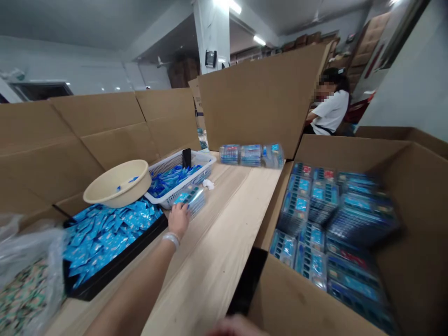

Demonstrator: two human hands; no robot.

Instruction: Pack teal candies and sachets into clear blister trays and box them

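Observation:
My left hand point(179, 220), with a pale band at its wrist, has its fingers closed on the near edge of a stack of clear plastic packs point(196, 201) with blue contents. That stack rests on the wooden table beside a white basket point(209, 163) of blue packets. Only a blurred part of my right hand point(240, 325) shows at the bottom edge, its fingers not readable. To its right, a big cardboard box point(297, 298) holds several stacks of similar blue packs point(324, 196).
A black tray point(115, 267) of blue sachets and a cream basin point(114, 198) stand left, near a plastic bag point(33, 242) of small pieces. Packs point(250, 155) line the table's far end. Cardboard panels point(255, 98) form walls. A person point(332, 107) sits beyond.

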